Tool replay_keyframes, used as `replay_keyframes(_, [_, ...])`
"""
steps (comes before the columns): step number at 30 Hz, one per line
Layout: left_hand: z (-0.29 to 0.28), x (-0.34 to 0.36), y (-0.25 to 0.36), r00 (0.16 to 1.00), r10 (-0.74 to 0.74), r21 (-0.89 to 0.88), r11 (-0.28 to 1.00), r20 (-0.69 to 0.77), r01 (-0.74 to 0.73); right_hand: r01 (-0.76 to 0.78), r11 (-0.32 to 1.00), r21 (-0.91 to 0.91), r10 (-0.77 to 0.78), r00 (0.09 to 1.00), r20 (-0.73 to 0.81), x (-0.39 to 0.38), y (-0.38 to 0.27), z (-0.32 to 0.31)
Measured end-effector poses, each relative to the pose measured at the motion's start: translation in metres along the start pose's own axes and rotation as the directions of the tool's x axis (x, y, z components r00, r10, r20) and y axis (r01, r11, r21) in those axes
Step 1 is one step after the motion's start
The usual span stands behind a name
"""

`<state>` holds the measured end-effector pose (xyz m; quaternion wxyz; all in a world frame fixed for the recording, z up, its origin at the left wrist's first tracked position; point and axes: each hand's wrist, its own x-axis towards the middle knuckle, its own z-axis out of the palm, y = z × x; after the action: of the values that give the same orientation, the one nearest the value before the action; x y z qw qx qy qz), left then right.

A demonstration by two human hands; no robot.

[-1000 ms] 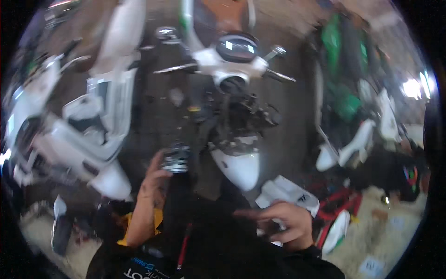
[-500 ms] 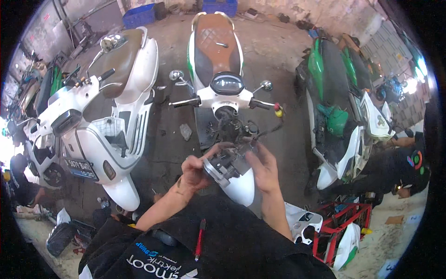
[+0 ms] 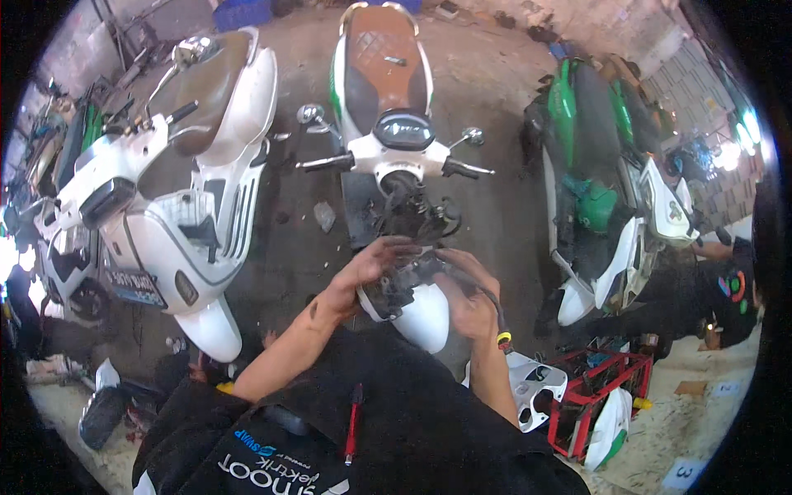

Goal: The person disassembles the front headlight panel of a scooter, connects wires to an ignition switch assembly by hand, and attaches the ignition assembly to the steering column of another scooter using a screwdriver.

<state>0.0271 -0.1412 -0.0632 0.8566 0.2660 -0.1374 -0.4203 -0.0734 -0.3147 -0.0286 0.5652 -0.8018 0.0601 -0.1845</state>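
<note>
My left hand [image 3: 359,272] curls over the upper left of a grey and black assembly [image 3: 389,293] with a pale curved band. My right hand [image 3: 466,301] grips its right side, fingertips partly hidden. A dark cable [image 3: 495,309] with a yellow connector [image 3: 504,340] runs down beside my right wrist. Just below the assembly shows a white front fender [image 3: 425,322]. Beyond my hands stands a white scooter [image 3: 378,153] with its front cover off, dark wiring [image 3: 408,210] exposed, and a brown seat [image 3: 384,62].
A white scooter [image 3: 216,235] stands left; green and black scooters [image 3: 590,124] stand right. Co-workers in dark clothes are at right [image 3: 722,293] and far left [image 3: 29,313]. A red metal rack [image 3: 582,396] and white panel [image 3: 540,379] lie lower right; blue crates [image 3: 239,12] sit behind.
My left hand has moved up over the assembly's top. The cable with the yellow connector has dropped from beside the handlebar to beside my right wrist.
</note>
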Motion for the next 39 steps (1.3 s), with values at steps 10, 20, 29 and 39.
replay_keyframes(10, [-0.154,-0.068,-0.049,0.792,-0.517,0.246,0.762,-0.325,0.599,-0.576,0.782,0.237,0.556,0.817,0.152,-0.064,0.110,0.095])
replay_keyframes(20, [-0.212,-0.116,-0.080,0.639,-0.477,0.080,0.761,-0.604,0.644,-0.810,0.539,-0.233,0.814,0.429,0.391,-0.093,0.145,0.096])
replay_keyframes(29, [-0.196,-0.118,-0.083,0.570,-0.209,-0.112,0.973,-0.794,0.202,-0.761,0.646,-0.058,0.646,0.504,0.573,-0.046,0.156,0.000])
replay_keyframes(39, [-0.178,-0.175,-0.183,0.366,-0.271,-0.321,0.944,-0.890,-0.083,-0.292,0.955,-0.052,0.278,0.824,0.494,0.007,0.065,-0.010])
